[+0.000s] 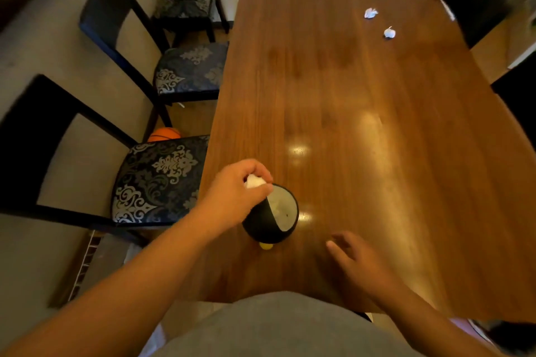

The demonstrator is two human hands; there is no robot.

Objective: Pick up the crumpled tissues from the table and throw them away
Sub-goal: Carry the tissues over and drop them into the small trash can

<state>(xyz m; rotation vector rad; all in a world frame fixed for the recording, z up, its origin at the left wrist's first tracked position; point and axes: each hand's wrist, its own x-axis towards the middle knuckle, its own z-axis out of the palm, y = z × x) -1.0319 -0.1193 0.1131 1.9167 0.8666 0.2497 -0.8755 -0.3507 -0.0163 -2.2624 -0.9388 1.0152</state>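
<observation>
My left hand (236,188) is closed around a white crumpled tissue (253,182), held right at the rim of a small round black bin (256,226) with a pale lining that stands near the front of the wooden table (362,124). White tissue shows inside the bin. My right hand (355,261) hovers to the right of the bin, fingers apart and holding nothing. Two more crumpled tissues lie far back on the right: one (371,12) further away, the other (389,32) a little nearer.
Two dark chairs with patterned seats (162,182) (191,69) stand along the table's left side, an orange ball (164,134) on the floor between them. Another dark chair (470,0) is at the far right. A small yellow object (265,246) lies at the bin's base.
</observation>
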